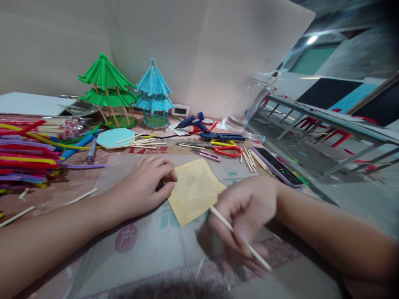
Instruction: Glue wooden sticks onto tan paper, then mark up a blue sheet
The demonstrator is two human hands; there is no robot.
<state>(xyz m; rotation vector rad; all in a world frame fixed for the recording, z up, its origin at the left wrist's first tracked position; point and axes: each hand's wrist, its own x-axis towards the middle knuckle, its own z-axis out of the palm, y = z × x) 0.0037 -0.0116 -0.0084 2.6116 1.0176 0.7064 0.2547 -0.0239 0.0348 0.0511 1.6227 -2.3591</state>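
Fuzzy multicoloured pipe-cleaner bundle [28,162]: far left. Left hand [152,180]: curled at the yellow four-sided paper sheet [193,193], seemingly steadying it; grip, cannot tell. Sheet: between both hands. Right hand [249,207]: pinching a slim pale wooden stick [254,252] midway, apparently for control.

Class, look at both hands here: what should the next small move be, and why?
Probably bring the upper end of the wooden stick onto the yellow sheet. The right hand holds the stick with that end close to the sheet's lower right edge, while the left hand is at the left edge, seemingly placed to steady it.
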